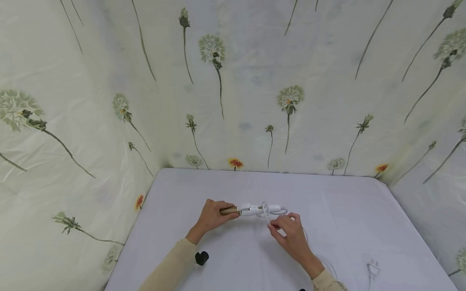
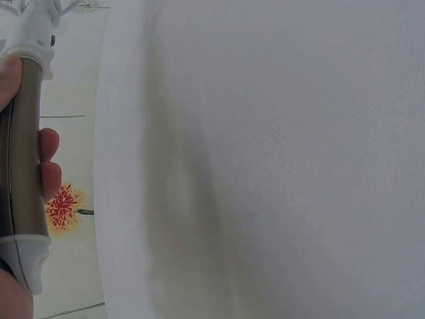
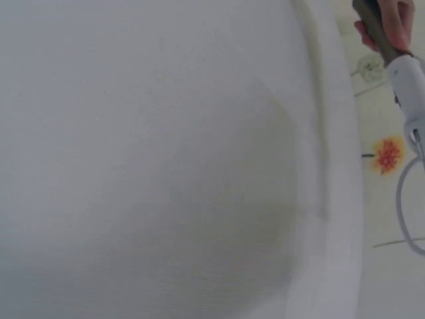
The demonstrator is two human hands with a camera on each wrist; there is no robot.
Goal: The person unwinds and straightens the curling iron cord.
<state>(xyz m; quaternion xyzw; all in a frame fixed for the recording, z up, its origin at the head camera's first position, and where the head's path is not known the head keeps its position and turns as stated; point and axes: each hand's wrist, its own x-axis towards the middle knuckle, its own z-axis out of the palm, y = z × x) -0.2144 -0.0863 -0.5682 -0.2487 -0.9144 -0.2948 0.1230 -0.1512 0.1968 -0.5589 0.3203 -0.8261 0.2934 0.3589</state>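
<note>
A curling iron with a white handle and a bronze barrel is held level over the table. My left hand grips it by the barrel, thumb on one side and fingers on the other. White cord is looped around the handle. Between thumb and forefinger, my right hand pinches the cord just below the handle. In the right wrist view, the white handle and a hanging cord loop show at the right edge; the right hand itself is outside that view.
A white two-pin plug lies on the white-covered table at the right. Loose cord runs beside the right forearm. A small black object lies near the left sleeve. Flower-printed cloth hangs around the table.
</note>
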